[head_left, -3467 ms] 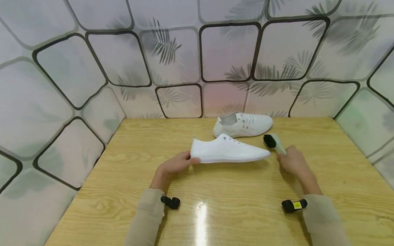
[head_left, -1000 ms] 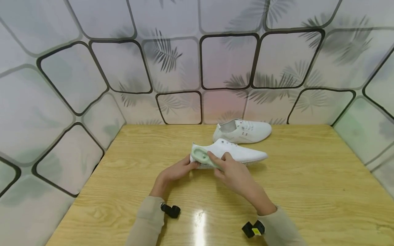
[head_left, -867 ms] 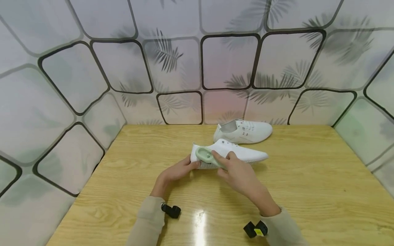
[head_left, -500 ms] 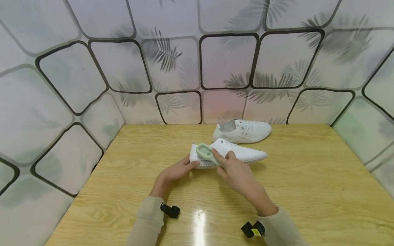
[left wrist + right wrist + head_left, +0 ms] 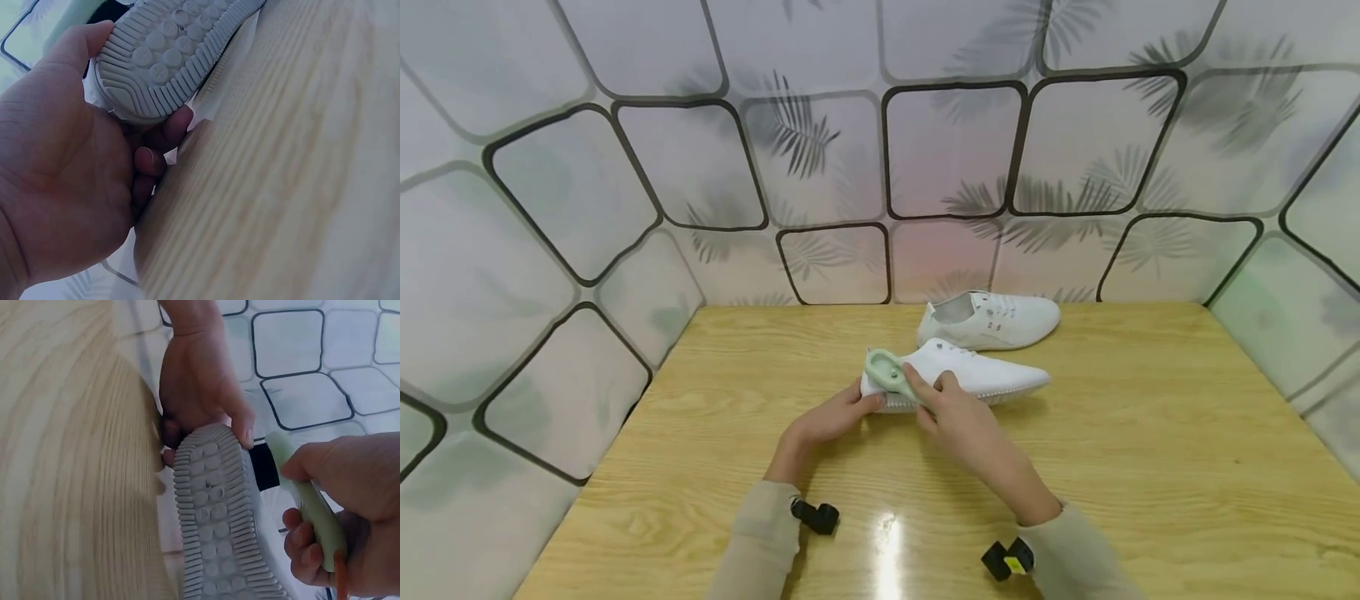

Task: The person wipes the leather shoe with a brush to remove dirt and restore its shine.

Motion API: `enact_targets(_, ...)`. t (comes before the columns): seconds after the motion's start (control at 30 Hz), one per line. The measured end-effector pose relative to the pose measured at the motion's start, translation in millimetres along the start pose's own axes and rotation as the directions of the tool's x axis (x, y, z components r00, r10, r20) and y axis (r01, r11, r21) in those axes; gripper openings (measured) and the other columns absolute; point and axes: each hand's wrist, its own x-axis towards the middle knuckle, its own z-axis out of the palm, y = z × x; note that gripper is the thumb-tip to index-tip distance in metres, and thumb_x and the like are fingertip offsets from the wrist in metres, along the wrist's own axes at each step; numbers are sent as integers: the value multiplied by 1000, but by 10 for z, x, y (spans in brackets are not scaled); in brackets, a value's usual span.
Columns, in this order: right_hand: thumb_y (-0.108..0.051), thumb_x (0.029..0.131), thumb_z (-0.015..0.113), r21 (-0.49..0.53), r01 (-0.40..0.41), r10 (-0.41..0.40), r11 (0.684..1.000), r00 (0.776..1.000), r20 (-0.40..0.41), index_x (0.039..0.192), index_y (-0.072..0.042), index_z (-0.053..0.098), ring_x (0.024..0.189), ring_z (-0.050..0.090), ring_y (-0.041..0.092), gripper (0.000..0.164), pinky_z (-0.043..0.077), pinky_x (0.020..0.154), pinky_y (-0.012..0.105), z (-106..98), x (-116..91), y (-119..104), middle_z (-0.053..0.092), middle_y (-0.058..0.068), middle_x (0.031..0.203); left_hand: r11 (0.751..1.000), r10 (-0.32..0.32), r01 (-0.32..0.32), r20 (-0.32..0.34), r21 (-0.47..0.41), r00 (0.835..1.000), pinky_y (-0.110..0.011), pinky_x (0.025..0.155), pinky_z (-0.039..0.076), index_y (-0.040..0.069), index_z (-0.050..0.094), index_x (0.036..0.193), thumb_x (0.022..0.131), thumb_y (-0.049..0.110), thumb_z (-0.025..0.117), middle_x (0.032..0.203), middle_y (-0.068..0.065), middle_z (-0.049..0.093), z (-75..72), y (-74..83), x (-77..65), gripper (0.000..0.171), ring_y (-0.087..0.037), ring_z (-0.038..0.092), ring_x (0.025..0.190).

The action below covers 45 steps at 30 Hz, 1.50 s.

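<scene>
My left hand (image 5: 829, 417) grips a white lace-up shoe (image 5: 992, 377) by its heel, thumb on the sole edge and fingers underneath. Tilted on its side, the shoe turns its ridged, studded sole (image 5: 169, 53) toward me in the left wrist view. My right hand (image 5: 962, 425) holds a pale green brush (image 5: 886, 370) by its handle, index finger stretched along the back. In the right wrist view the brush's black bristles (image 5: 264, 467) press against the shoe's side near the heel. An orange loop (image 5: 340, 575) hangs from the handle's end.
A second white shoe (image 5: 1018, 322) stands upright just behind the held one, its toe to the right. Both lie over a wooden table (image 5: 715, 367). Patterned wall covering (image 5: 955, 150) rises behind and along both sides of the table.
Earlier the brush was apart from the shoe, off to the right by its toe. It came over to the heel side, where it shifts back and forth slightly; the left hand keeps its hold.
</scene>
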Motion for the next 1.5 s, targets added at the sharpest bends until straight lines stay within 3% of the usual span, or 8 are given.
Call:
enact_targets(0.23, -19, 97, 59, -33, -94, 93, 995, 995, -43, 148, -17, 49, 47, 33, 12, 52, 31, 40, 27, -65, -42, -84, 42, 8, 77, 1000, -5, 5, -24, -5, 1000, -45, 119, 19, 9, 13, 159, 106, 35, 44, 160, -11, 27, -9, -16, 14, 67, -23, 27, 145)
enact_targets(0.43, -19, 100, 56, -17, -60, 60, 998, 998, 1, 149, -14, 45, 47, 34, 10, 51, 31, 40, 24, -30, -33, -138, 42, 7, 77, 1000, 25, -25, -4, -12, 1000, -46, 119, 18, 6, 11, 159, 107, 30, 42, 161, -13, 24, -6, -31, 15, 65, -25, 25, 146)
enact_targets(0.6, -19, 96, 57, -26, -136, 135, 990, 990, -28, 147, -18, 49, 47, 32, 13, 52, 30, 39, 29, -81, -68, -159, 42, 8, 74, 1000, 5, -5, -27, 14, 1000, -46, 119, 18, 8, 12, 159, 106, 34, 43, 160, -12, 26, 2, 3, -4, 66, -24, 26, 146)
enact_targets(0.8, -19, 99, 57, -8, -87, 87, 996, 996, -4, 149, -16, 46, 47, 34, 11, 52, 30, 40, 24, -30, -41, -107, 43, 8, 77, 999, 18, -17, -29, 51, 999, -46, 118, 20, 9, 13, 159, 106, 36, 41, 161, -10, 25, 22, -1, 10, 66, -24, 25, 146)
enact_targets(1.0, -20, 98, 56, 12, -157, 157, 988, 988, 14, 148, -18, 48, 47, 35, 14, 51, 32, 40, 29, -140, -70, -91, 44, 10, 76, 998, -8, 12, -69, 62, 998, -45, 117, 23, 10, 19, 158, 105, 37, 43, 156, -11, 34, 34, -6, 12, 64, -23, 33, 142)
enact_targets(1.17, -20, 100, 56, 26, -116, 115, 993, 992, 52, 151, -15, 42, 49, 39, 13, 54, 35, 43, 28, -110, -45, -78, 46, 11, 81, 998, 6, -3, -60, 59, 998, -47, 118, 21, 10, 15, 159, 106, 35, 42, 160, -11, 28, 37, 2, 5, 65, -24, 28, 145)
enact_targets(1.27, -21, 98, 57, 27, -123, 121, 992, 990, 68, 150, -17, 45, 49, 39, 14, 53, 36, 43, 29, -153, -64, -72, 46, 11, 79, 998, 11, -8, -56, 64, 998, -47, 117, 24, 9, 20, 157, 105, 34, 43, 155, -12, 35, 44, 5, 11, 62, -25, 34, 142)
enact_targets(1.5, -20, 100, 56, 41, -119, 116, 992, 992, 57, 152, -16, 40, 50, 41, 14, 55, 37, 44, 28, -137, -66, 3, 49, 14, 86, 999, -36, 37, -70, 24, 997, -48, 118, 21, 8, 21, 157, 106, 36, 42, 156, -13, 34, 45, 28, 19, 62, -25, 32, 142)
